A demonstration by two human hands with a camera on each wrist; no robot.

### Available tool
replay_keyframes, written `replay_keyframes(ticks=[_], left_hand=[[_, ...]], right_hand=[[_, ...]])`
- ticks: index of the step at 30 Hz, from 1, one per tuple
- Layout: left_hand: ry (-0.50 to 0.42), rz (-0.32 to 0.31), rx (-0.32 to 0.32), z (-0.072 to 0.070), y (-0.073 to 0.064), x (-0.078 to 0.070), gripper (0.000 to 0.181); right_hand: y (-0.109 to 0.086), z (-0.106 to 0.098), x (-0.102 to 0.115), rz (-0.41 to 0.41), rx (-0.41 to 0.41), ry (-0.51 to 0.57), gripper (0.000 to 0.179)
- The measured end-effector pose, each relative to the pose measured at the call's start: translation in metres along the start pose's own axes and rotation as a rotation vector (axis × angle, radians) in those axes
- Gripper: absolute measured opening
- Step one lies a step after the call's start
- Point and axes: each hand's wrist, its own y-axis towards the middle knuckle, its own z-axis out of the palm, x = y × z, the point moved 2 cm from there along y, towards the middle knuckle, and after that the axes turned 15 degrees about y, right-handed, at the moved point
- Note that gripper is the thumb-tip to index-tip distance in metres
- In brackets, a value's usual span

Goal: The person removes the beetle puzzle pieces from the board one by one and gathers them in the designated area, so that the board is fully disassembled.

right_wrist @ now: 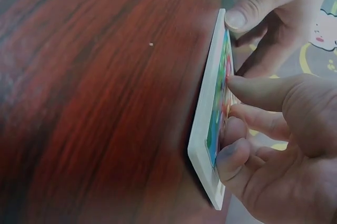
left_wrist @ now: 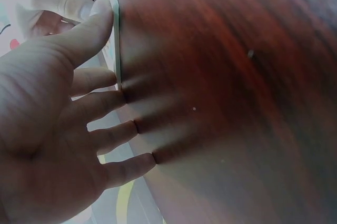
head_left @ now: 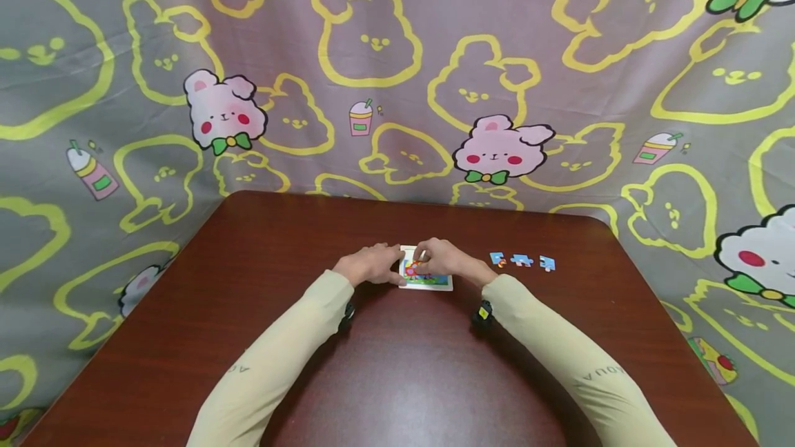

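Note:
A thin puzzle board [head_left: 426, 287] with a white border lies flat on the table, a colourful picture with red, blue and green inside it. My left hand [head_left: 373, 264] is at its left side. In the left wrist view that hand [left_wrist: 58, 108] has its thumb against the board's edge, its straight fingers spread with tips down. Over the picture, my right hand [head_left: 450, 259] has thumb and fingertips on it. The right wrist view shows this hand [right_wrist: 295, 140] with thumb and forefinger pinching at a puzzle piece in the picture, other fingers curled; the piece's outline is hidden.
Three loose puzzle pieces, a left one [head_left: 497, 259], a middle one [head_left: 522, 259] and a right one [head_left: 547, 263], lie right of my right hand on the brown table [head_left: 397, 364]. Behind the table hangs a patterned cloth [head_left: 397, 150].

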Motion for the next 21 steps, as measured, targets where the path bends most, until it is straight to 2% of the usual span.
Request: replay_keyframes(ticks=[9, 13, 21], left_hand=[[0.003, 0.002, -0.006, -0.0001, 0.0006, -0.0005, 0.054], [0.008, 0.003, -0.015, 0.0000, 0.0017, 0.0002, 0.055], [-0.003, -0.004, 0.009, 0.0009, 0.0018, 0.0000, 0.063]], right_hand=[[-0.0019, 0.0011, 0.0030, 0.027, -0.005, 0.013, 0.017], [-0.0022, 0.0011, 0.0045, 0.023, -0.020, 0.018, 0.017], [-0.0029, 0.0024, 0.0035, -0.008, -0.026, 0.046, 0.021]])
